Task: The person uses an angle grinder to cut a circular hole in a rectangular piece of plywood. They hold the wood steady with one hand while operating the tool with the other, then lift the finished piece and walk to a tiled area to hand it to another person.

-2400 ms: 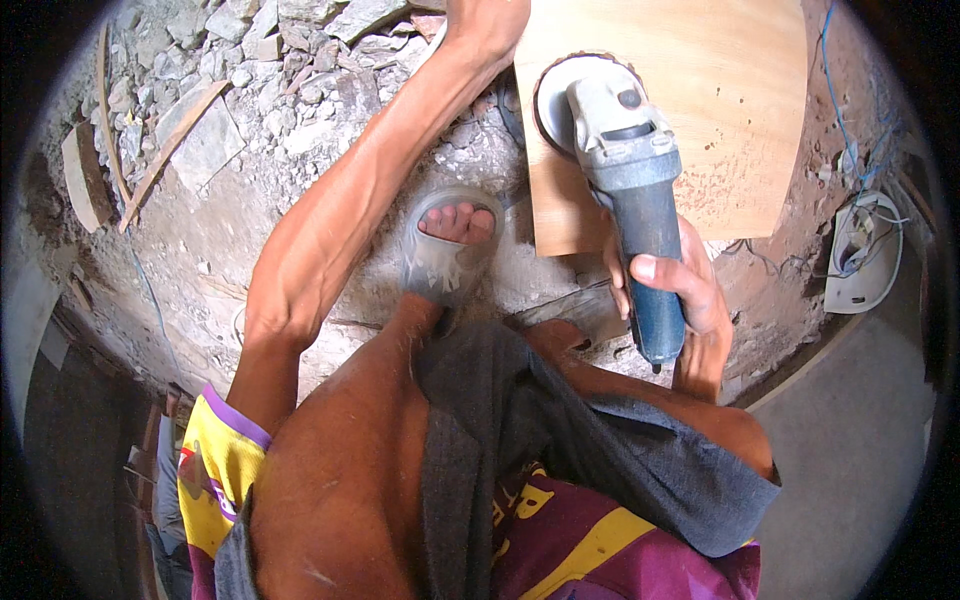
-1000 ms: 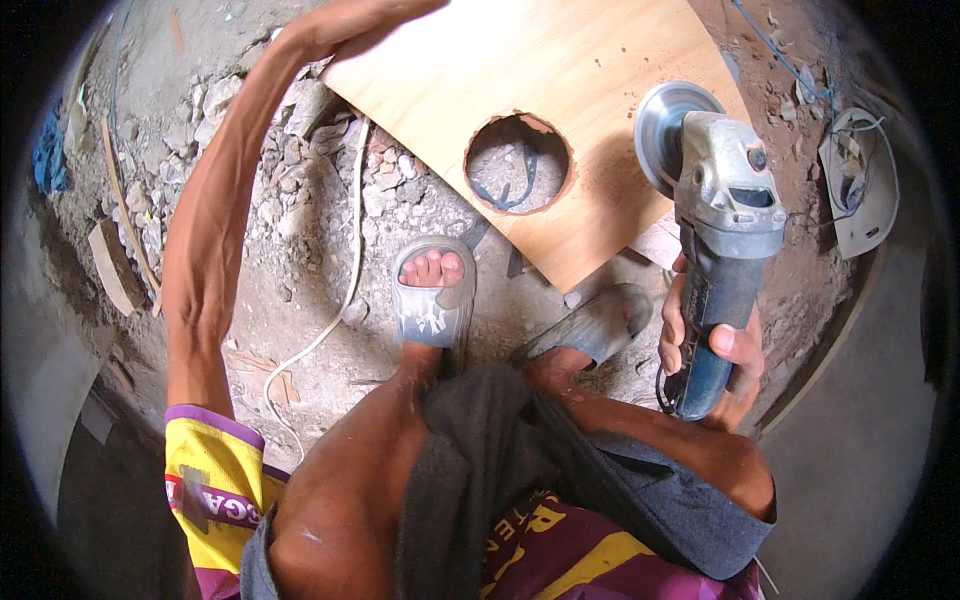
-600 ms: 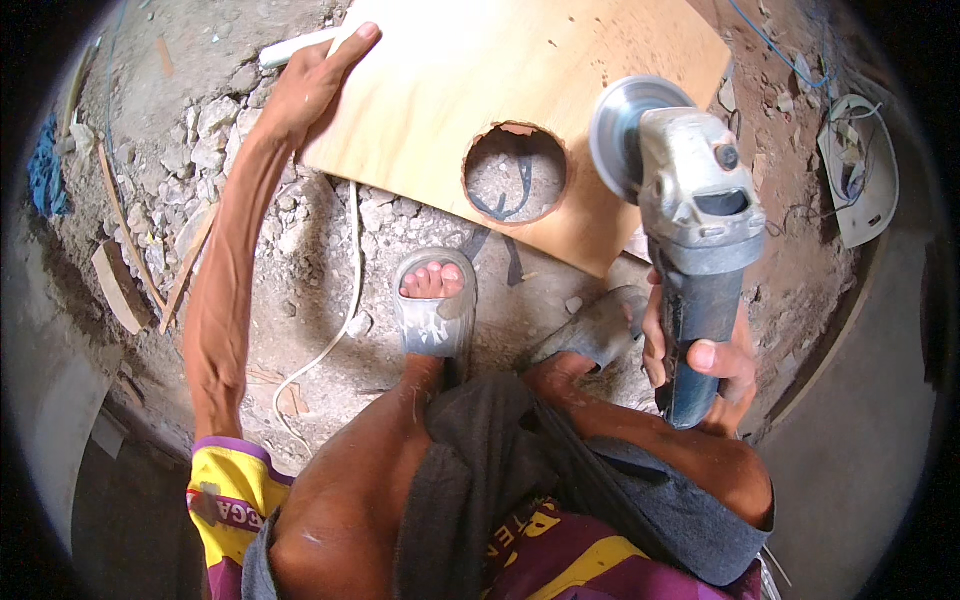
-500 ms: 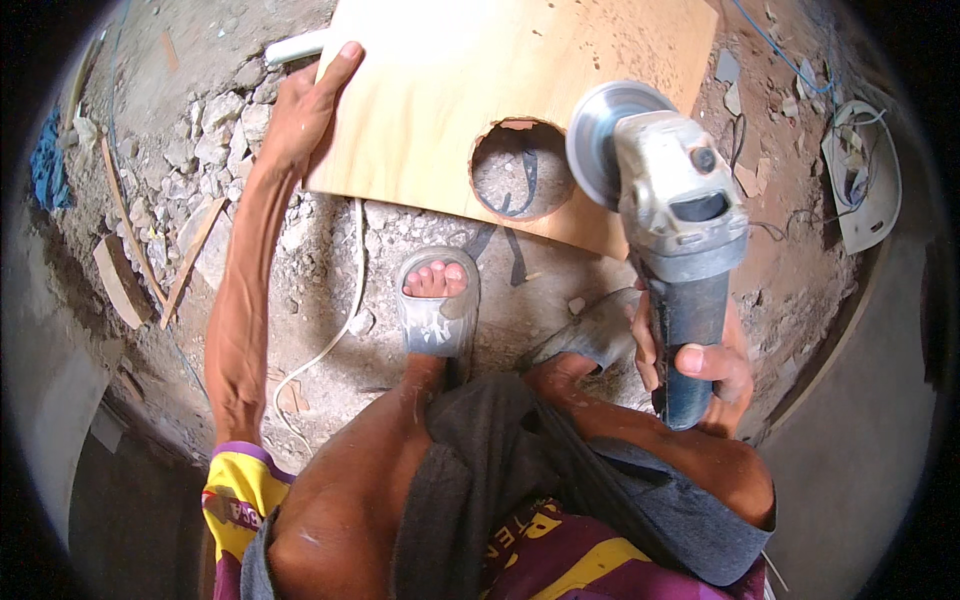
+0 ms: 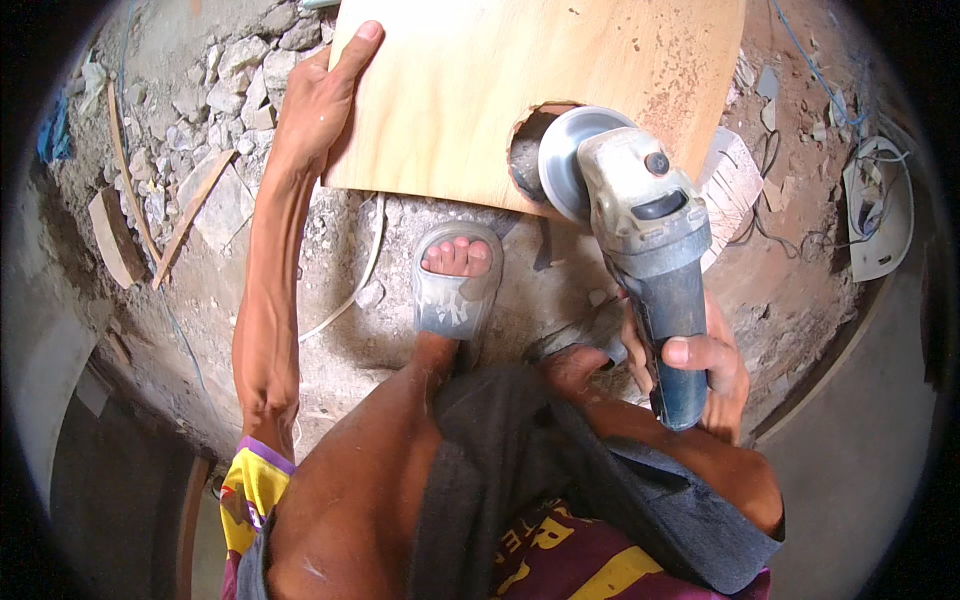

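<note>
My left hand (image 5: 318,112) grips the left edge of a pale plywood board (image 5: 430,120), thumb on top and fingers hidden underneath. A rough round hole (image 5: 530,150) is cut near the board's close edge. My right hand (image 5: 712,368) is wrapped around the dark body of an angle grinder (image 5: 645,215), its thumb across the handle. The grinder's thin grey disc (image 5: 570,165) is tilted and covers the right part of the hole in this view. Whether the disc touches the wood, or spins, I cannot tell.
Broken stones (image 5: 235,85) and wooden strips (image 5: 192,218) lie at the left. A white cable (image 5: 372,250) runs from under the board past my sandalled foot (image 5: 455,285). At the right are a pale slab piece (image 5: 733,185) and a white plastic shell with wires (image 5: 880,210).
The grinder has moved left over the board, so its disc now overlaps the hole instead of standing right of it. My left hand keeps its hold; the whole view has shifted slightly.
</note>
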Motion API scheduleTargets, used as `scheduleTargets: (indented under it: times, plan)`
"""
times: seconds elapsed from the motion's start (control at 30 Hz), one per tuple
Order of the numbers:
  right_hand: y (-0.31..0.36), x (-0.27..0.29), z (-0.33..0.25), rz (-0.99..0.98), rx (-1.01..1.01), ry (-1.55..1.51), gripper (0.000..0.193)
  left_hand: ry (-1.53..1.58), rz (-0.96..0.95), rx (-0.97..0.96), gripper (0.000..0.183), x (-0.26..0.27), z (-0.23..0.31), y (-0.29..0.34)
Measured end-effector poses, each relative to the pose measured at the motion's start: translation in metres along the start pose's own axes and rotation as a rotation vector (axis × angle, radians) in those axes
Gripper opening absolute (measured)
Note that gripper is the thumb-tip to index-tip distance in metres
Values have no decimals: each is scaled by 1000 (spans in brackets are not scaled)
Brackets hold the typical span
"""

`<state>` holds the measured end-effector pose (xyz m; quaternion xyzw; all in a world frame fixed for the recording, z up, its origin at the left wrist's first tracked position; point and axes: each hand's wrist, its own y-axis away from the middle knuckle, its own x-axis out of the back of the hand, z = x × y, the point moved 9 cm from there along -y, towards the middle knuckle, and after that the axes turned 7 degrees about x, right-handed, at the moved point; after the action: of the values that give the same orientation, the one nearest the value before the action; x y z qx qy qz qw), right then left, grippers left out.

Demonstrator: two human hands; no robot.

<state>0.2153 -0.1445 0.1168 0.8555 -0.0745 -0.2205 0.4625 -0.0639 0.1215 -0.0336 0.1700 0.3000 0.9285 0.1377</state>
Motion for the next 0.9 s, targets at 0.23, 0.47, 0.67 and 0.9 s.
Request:
scheduleTargets:
  times: [0.23,0.47,0.67,0.9]
  plan:
    - [-9,-7,9,-26,-61,-4,86,-6,9,22,79,5,-12,-6]
    - [-11,-9,11,-65,-55,5,85,102,-19,-7,72,-1,-12,1]
    - [11,-3,-4,67,16,-19,87,246,33,137,67,-34,-24,34]
    - [24,25,-20,179,177,-130,91,182,244,124,69,-38,-30,77]
